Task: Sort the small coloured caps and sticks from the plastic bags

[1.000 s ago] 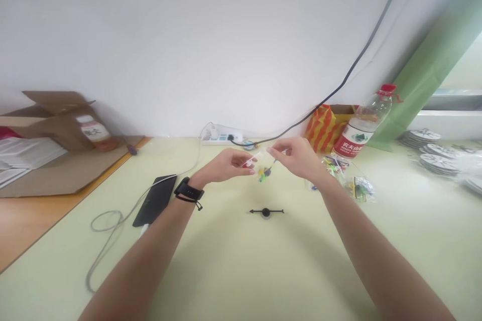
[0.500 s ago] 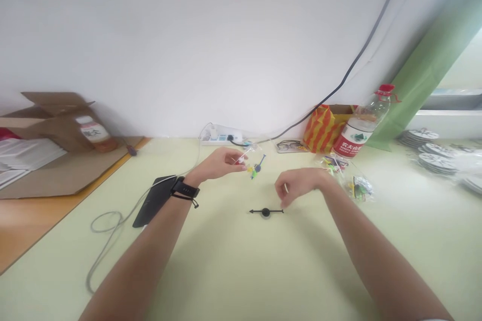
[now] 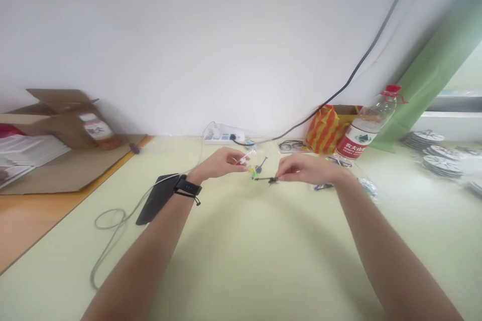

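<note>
My left hand (image 3: 225,164) is closed on a clear plastic bag (image 3: 256,152) that holds small coloured parts (image 3: 256,170) in yellow, green and blue. Something red and white shows by its fingertips. To the right, my right hand (image 3: 297,168) pinches the tail end of a black arrow-shaped pointer (image 3: 266,179) with a round hub. The pointer is off the table, its tip toward the left and close to the coloured parts. Whether it touches the bag I cannot tell.
A large water bottle (image 3: 356,135) stands beside a red-and-yellow bag (image 3: 322,130). Behind my hands are a power strip (image 3: 224,134) and glasses (image 3: 292,145). Stacked white discs (image 3: 440,160) lie right; a black tablet-like slab (image 3: 154,203), a cable (image 3: 98,256) and an open carton (image 3: 64,105) lie left.
My right hand has picked the black pointer up from the table and brought it up beside the bag. My left hand keeps its hold on the bag, nearly still.
</note>
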`<state>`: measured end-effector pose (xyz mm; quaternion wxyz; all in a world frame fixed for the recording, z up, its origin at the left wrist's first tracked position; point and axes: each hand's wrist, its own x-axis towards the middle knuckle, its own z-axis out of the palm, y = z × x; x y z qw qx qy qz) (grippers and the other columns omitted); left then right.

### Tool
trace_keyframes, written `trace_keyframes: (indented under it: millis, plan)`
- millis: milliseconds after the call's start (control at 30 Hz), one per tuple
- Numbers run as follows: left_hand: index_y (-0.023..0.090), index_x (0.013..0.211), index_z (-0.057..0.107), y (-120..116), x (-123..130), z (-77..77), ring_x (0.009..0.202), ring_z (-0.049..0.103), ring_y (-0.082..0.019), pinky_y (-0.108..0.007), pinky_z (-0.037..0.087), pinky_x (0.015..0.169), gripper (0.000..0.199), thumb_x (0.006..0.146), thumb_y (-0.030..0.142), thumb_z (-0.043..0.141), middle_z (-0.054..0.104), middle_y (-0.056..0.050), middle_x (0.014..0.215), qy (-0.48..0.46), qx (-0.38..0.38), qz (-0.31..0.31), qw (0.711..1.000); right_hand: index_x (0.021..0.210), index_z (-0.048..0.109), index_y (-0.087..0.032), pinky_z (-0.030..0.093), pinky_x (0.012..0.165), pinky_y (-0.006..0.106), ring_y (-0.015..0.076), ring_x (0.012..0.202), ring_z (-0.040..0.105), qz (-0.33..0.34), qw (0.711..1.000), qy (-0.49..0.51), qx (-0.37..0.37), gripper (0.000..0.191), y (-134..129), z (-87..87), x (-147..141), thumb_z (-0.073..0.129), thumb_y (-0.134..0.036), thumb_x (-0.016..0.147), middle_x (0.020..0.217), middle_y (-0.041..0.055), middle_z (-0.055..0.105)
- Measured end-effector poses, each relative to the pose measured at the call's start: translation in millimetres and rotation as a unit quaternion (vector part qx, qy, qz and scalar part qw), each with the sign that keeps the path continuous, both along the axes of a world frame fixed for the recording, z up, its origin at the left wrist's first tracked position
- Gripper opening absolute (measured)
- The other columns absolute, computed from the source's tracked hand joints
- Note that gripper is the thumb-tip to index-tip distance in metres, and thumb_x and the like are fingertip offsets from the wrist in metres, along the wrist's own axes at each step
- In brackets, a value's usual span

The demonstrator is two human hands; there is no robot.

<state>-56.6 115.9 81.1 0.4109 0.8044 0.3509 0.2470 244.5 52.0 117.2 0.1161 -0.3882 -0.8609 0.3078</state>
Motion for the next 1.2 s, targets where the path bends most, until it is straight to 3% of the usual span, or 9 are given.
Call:
trace_keyframes:
  millis: [133, 267, 433, 567, 767, 933, 1100, 1200]
  plan:
    - [0.017, 0.104, 0.077, -2, 2, 0.9, 0.074, 0.06, -0.016, -0.027, 0.049, 0.068, 0.044, 0.076, 0.051, 0.079, 0.067, -0.003, 0.083, 0.017, 0.009, -0.012, 1.0, 0.103, 0.077, -0.019, 0.047, 0.071, 0.031, 0.022, 0.084, 0.062, -0.121, 0.988, 0.047, 0.084, 0.04, -10, 22.6, 23, 0.056, -0.052, 0.094, 0.1, 0.0091, 0.074]
    - [0.018, 0.107, 0.076, -3, 3, 1.5, 0.073, 0.058, -0.016, -0.026, 0.046, 0.066, 0.045, 0.078, 0.051, 0.078, 0.066, -0.003, 0.084, 0.022, 0.007, -0.027, 0.999, 0.095, 0.077, -0.02, 0.044, 0.063, 0.03, 0.0193, 0.072, 0.059, -0.21, 0.97, 0.023, 0.117, 0.034, -14, 24.3, 31, 0.059, -0.049, 0.092, 0.084, 0.0058, 0.073]
    - [0.017, 0.104, 0.075, -9, 9, 3.7, 0.07, 0.052, -0.013, -0.024, 0.042, 0.063, 0.042, 0.08, 0.052, 0.077, 0.06, -0.001, 0.081, 0.029, 0.005, -0.04, 0.999, 0.092, 0.076, -0.023, 0.039, 0.053, 0.028, 0.0141, 0.056, 0.052, -0.212, 0.97, -0.032, 0.111, 0.027, -17, 24.6, 26, 0.056, -0.04, 0.092, 0.071, 0.0002, 0.068]
    - [0.017, 0.093, 0.074, -16, 16, 6.5, 0.069, 0.047, -0.012, -0.024, 0.039, 0.062, 0.036, 0.081, 0.05, 0.077, 0.057, -0.001, 0.079, 0.024, 0.004, -0.054, 0.998, 0.086, 0.076, -0.021, 0.039, 0.053, 0.027, 0.0149, 0.057, 0.052, -0.204, 0.966, -0.029, 0.156, 0.025, -17, 25.1, 18, 0.056, -0.034, 0.091, 0.063, -0.0007, 0.063]
    - [0.017, 0.095, 0.075, -22, 24, 6.9, 0.07, 0.05, -0.013, -0.024, 0.04, 0.062, 0.033, 0.082, 0.047, 0.076, 0.06, -0.002, 0.083, 0.005, -0.001, -0.073, 0.997, 0.097, 0.079, -0.02, 0.05, 0.069, 0.029, 0.0204, 0.079, 0.068, -0.214, 0.956, 0.057, 0.195, 0.024, -14, 19.7, 3, 0.056, -0.025, 0.091, 0.095, 0.006, 0.078]
    - [0.018, 0.1, 0.075, -23, 26, 7.8, 0.071, 0.051, -0.013, -0.025, 0.041, 0.064, 0.035, 0.082, 0.048, 0.076, 0.061, -0.002, 0.084, 0.002, -0.006, -0.076, 0.997, 0.099, 0.079, -0.019, 0.054, 0.075, 0.032, 0.0218, 0.083, 0.069, -0.201, 0.956, 0.119, 0.176, 0.022, -17, 20.5, -6, 0.061, -0.028, 0.09, 0.094, 0.0074, 0.079]
    - [0.017, 0.095, 0.073, -27, 28, 13.3, 0.072, 0.05, -0.014, -0.026, 0.04, 0.066, 0.033, 0.084, 0.048, 0.075, 0.06, -0.002, 0.084, -0.009, -0.005, -0.09, 0.996, 0.101, 0.079, -0.019, 0.051, 0.065, 0.031, 0.0201, 0.074, 0.067, -0.168, 0.966, 0.155, 0.125, 0.027, -18, 21.2, -13, 0.061, -0.037, 0.092, 0.087, 0.006, 0.077]
    - [0.017, 0.093, 0.072, -28, 29, 15.3, 0.073, 0.05, -0.014, -0.026, 0.04, 0.067, 0.031, 0.085, 0.047, 0.075, 0.059, -0.002, 0.083, -0.011, -0.007, -0.093, 0.996, 0.097, 0.078, -0.019, 0.05, 0.062, 0.03, 0.0202, 0.07, 0.065, -0.165, 0.965, 0.156, 0.133, 0.025, -17, 18.5, -16, 0.064, -0.039, 0.09, 0.077, 0.0044, 0.074]
